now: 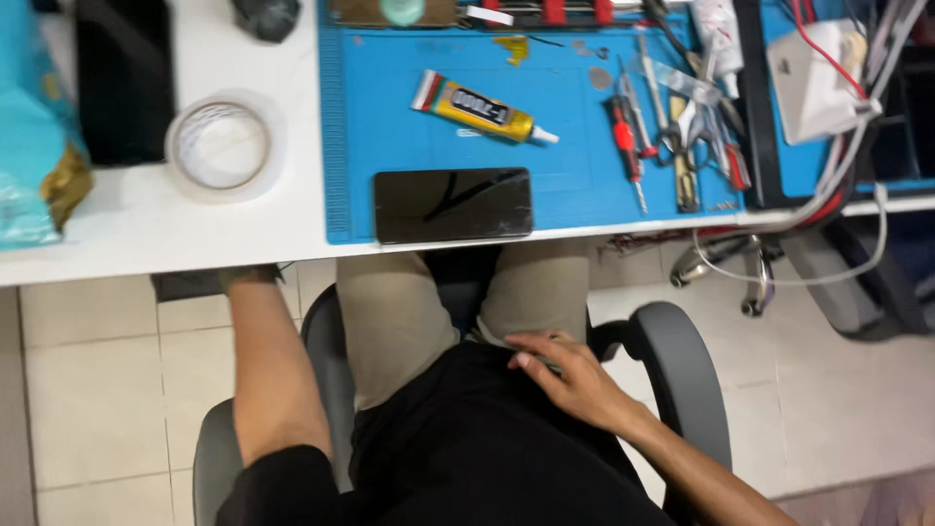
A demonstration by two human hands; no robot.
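Seated at white desk (pixel 146 234), viewed from above. Right hand (pixel 570 375) flat on lap, palm down, fingers (pixel 531 343) loosely spread and pointing toward desk edge, resting at hem of black shirt (pixel 477 438) where it meets tan trousers (pixel 390 321). Something small and greenish showing under fingertips; too little visible to identify. Not gripping, as far as can be seen. Right forearm running back toward lower right corner, cut off by frame.

Left arm (pixel 273 370) stretched straight forward and down, ending under desk edge. Left hand hidden below desktop; open or closed not determinable. Dark shape (pixel 185 284) beside wrist under the desk, unclear.

On desk: blue mat (pixel 390 127). Dark phone (pixel 453 205) lying flat, screen up, at near edge of mat, directly ahead of knees, untouched by either hand. Yellow glue tube (pixel 482 107) beyond phone, lying at a slant. Cluster of screwdrivers and tweezers (pixel 672 136) right of phone, individual tools hard to separate. Roll of clear tape (pixel 221 144) left of mat on bare desk. Teal bag (pixel 34 117) at far left, cropped. Black slab (pixel 122 78) behind tape roll, top cropped. White box with cables (pixel 813 78) at far right of mat.

Grey chair armrest (pixel 682 360) right of right hand.
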